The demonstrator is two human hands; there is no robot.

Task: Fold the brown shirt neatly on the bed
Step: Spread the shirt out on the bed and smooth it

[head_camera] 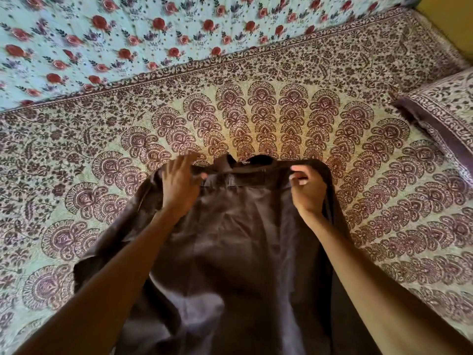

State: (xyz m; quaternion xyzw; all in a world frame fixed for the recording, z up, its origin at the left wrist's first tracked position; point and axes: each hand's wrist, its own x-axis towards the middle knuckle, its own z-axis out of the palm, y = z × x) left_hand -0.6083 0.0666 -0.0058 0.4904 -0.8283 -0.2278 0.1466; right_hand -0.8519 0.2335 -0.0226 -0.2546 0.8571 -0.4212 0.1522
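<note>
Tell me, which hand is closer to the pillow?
Right. The right hand holds the brown shirt on the side nearer the pillow; the left hand holds it beyond the collar.

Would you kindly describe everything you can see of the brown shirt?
The brown shirt is dark, smooth, woven-looking cloth, wrinkled, and it lies lengthwise on the patterned bedspread. Its collar is at the far end, with a small label inside. One sleeve spreads to the left. The left hand and right hand each grip it near a shoulder.

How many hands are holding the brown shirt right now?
2. The left hand grips the brown shirt at its top edge on the left side; the right hand pinches that edge on the right side.
</note>
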